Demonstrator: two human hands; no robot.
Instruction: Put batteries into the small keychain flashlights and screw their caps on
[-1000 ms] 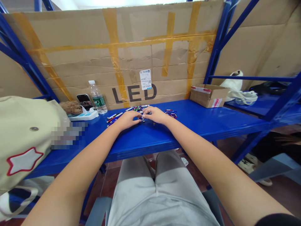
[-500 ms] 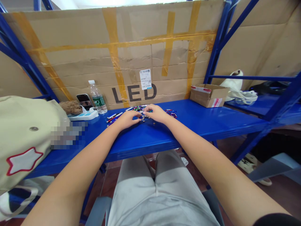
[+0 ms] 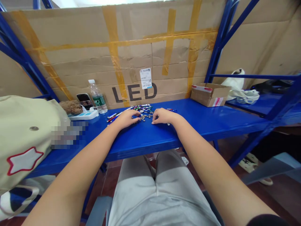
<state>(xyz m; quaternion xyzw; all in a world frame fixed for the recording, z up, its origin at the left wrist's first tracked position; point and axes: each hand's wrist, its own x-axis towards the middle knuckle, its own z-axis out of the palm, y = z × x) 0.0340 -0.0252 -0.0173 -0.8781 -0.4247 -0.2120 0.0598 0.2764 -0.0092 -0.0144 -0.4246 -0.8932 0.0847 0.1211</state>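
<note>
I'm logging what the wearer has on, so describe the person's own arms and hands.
The left hand and right hand are both ungloved, with no ring, watch or bracelet visible. No sleeve shows on the left arm. The right arm is uncovered up to a black, curved edge at the picture's bottom, perhaps a sleeve hem. I see no markings.

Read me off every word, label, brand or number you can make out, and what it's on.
"LED": large dark letters on the cardboard panel.
White label on that panel: too small to read.
Green label on the bottle: too small.
Stickers on the small cardboard box: blurred, unreadable.
Phone screen: too small.
Pens and small round pieces: nothing legible.
</note>
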